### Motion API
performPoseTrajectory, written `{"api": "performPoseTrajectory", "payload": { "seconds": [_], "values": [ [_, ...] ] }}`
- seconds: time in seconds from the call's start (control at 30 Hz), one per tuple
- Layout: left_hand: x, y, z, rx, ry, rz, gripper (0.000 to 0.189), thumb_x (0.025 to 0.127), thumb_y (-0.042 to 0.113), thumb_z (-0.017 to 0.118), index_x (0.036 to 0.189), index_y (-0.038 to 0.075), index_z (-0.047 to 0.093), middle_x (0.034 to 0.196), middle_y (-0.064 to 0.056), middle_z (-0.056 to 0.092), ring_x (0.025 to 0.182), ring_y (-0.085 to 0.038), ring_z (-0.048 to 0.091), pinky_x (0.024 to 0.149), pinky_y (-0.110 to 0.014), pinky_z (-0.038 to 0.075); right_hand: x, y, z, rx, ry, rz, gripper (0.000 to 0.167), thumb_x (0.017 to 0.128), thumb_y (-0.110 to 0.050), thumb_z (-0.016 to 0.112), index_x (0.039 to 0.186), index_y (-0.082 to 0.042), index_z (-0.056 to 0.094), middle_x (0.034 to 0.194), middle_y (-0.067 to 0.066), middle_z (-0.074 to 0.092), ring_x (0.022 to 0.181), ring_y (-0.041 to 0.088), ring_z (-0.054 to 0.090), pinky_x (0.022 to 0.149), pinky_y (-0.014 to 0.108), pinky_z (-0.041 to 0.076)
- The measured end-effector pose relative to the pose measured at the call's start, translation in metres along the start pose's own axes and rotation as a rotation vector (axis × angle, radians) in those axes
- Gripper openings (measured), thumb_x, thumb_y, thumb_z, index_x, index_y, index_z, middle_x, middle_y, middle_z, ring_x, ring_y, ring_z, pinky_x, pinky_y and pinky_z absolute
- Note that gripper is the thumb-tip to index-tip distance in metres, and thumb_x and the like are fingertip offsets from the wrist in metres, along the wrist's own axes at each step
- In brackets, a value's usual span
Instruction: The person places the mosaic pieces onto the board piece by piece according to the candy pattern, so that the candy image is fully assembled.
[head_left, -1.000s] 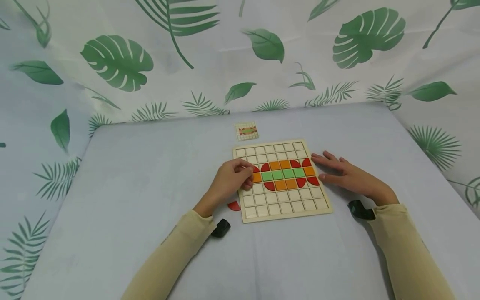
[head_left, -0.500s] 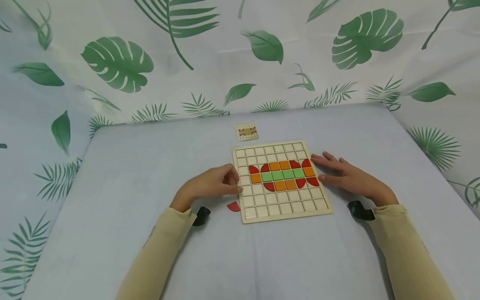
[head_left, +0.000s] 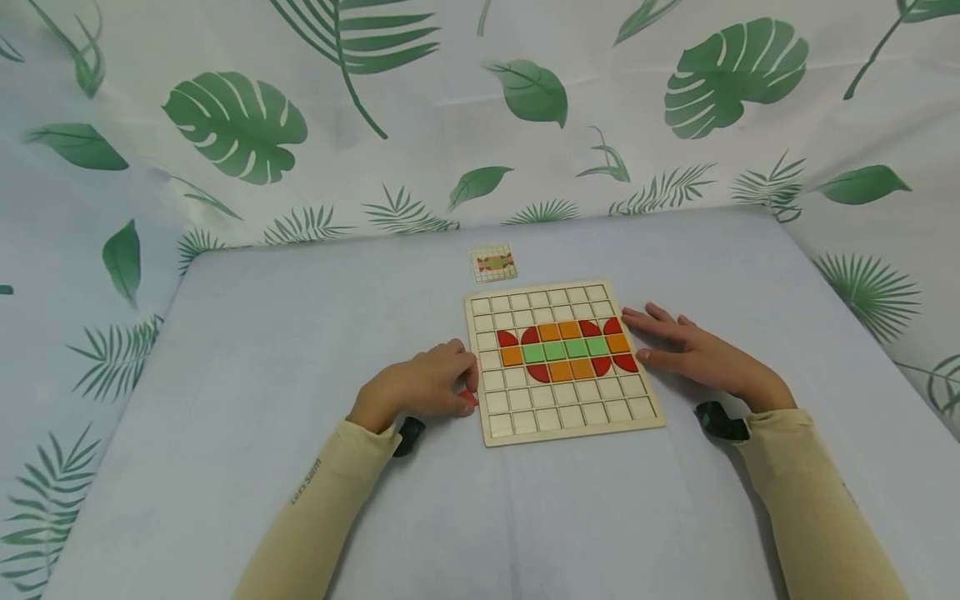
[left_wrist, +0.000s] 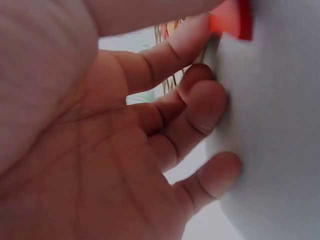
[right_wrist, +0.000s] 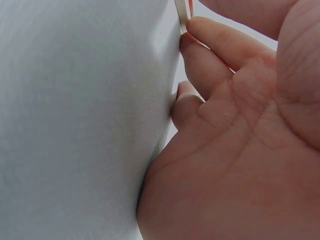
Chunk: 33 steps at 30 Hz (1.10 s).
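Note:
My left hand (head_left: 420, 382) is beside the near left edge of the wooden grid board (head_left: 572, 416), pinching a red quarter-circle tile (left_wrist: 232, 21) between thumb and index finger. Its other fingers are curled against the white cloth in the left wrist view. In the head view, most of that tile is hidden under the hand. Across the board's middle rows lie orange square tiles (head_left: 570, 368), light green squares (head_left: 553, 351) and red quarter-circles (head_left: 538, 372). At the right edge rests my right hand (head_left: 701, 358), fingers extended and fingertips against the board's side.
Behind the board lies a small pattern card (head_left: 493, 263) showing a similar coloured design on a grid. White cloth (head_left: 300, 317) covers the table, and a leaf-printed curtain (head_left: 420, 108) hangs behind and at both sides. A dark wrist camera (head_left: 722, 420) sits under the right cuff.
My left hand has left the red tile at the board's left column, drawn back leftward, then come down onto the loose red quarter-circle and pinched it. The right hand stays in place.

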<state>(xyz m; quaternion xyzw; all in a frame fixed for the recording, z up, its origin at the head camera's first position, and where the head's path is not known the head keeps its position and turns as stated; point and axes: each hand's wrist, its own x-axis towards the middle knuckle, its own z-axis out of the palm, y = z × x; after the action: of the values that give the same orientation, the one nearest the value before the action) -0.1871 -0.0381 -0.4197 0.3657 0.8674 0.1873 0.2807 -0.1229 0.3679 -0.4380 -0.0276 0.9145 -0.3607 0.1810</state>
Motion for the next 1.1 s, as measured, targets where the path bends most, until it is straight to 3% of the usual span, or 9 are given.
{"api": "performPoseTrajectory", "payload": {
  "seconds": [0.1,0.3,0.5,0.63,0.77,0.9,1.1],
  "values": [
    [0.001,-0.003,-0.003,-0.011,0.052,-0.002,0.016,0.097,0.012,0.079,0.101,0.011,0.063,0.1,-0.004,0.051,0.094,-0.019,0.048,0.082,-0.032,0.043,0.0,0.0,0.0,-0.001,0.001,-0.005,0.077,0.105,-0.037,0.068,0.17,-0.018,0.031,0.176,0.026,0.003,0.159,0.051,-0.012,0.118,0.077,-0.003],
    [0.002,-0.006,-0.004,0.019,0.089,-0.085,0.025,0.096,0.02,0.083,0.103,0.011,0.061,0.097,-0.004,0.052,0.09,-0.02,0.049,0.078,-0.033,0.043,0.0,0.001,0.0,0.001,-0.002,-0.003,0.077,0.105,-0.037,0.068,0.17,-0.017,0.031,0.176,0.026,0.003,0.159,0.052,-0.012,0.118,0.078,-0.002],
    [0.003,-0.003,-0.001,0.065,0.133,-0.063,0.022,0.101,0.016,0.078,0.092,0.01,0.059,0.087,-0.004,0.054,0.08,-0.018,0.05,0.07,-0.029,0.04,0.0,0.001,0.0,0.003,-0.002,-0.008,0.076,0.105,-0.036,0.068,0.169,-0.016,0.032,0.176,0.026,0.005,0.16,0.049,-0.01,0.12,0.075,-0.004],
    [0.002,-0.001,-0.002,0.079,0.149,-0.065,0.017,0.102,0.012,0.074,0.093,0.009,0.06,0.085,-0.004,0.055,0.079,-0.018,0.051,0.07,-0.029,0.041,0.001,0.0,-0.001,-0.004,0.0,-0.008,0.076,0.105,-0.036,0.068,0.17,-0.017,0.032,0.176,0.025,0.005,0.16,0.05,-0.009,0.12,0.075,-0.004],
    [0.001,-0.003,-0.005,0.047,0.165,-0.053,0.005,0.104,0.008,0.068,0.105,0.005,0.065,0.093,-0.005,0.061,0.084,-0.02,0.055,0.076,-0.033,0.048,0.001,-0.001,-0.001,-0.01,-0.002,0.016,0.077,0.105,-0.038,0.068,0.17,-0.02,0.03,0.176,0.026,0.003,0.158,0.055,-0.013,0.116,0.081,0.0],
    [-0.001,-0.009,-0.009,-0.018,0.176,-0.043,0.016,0.104,0.005,0.062,0.118,0.003,0.069,0.101,-0.006,0.067,0.09,-0.021,0.059,0.083,-0.037,0.052,0.001,-0.001,-0.001,-0.009,-0.005,0.032,0.078,0.105,-0.04,0.068,0.171,-0.022,0.03,0.176,0.025,0.002,0.156,0.058,-0.014,0.114,0.083,0.002],
    [-0.001,-0.017,-0.012,-0.101,0.204,-0.004,0.022,0.1,-0.004,0.057,0.114,0.003,0.072,0.098,-0.002,0.069,0.092,-0.021,0.061,0.086,-0.038,0.053,0.0,-0.001,-0.001,-0.011,-0.004,0.026,0.078,0.105,-0.04,0.067,0.17,-0.02,0.03,0.176,0.026,0.002,0.156,0.058,-0.014,0.114,0.083,0.001]
  ]
}}
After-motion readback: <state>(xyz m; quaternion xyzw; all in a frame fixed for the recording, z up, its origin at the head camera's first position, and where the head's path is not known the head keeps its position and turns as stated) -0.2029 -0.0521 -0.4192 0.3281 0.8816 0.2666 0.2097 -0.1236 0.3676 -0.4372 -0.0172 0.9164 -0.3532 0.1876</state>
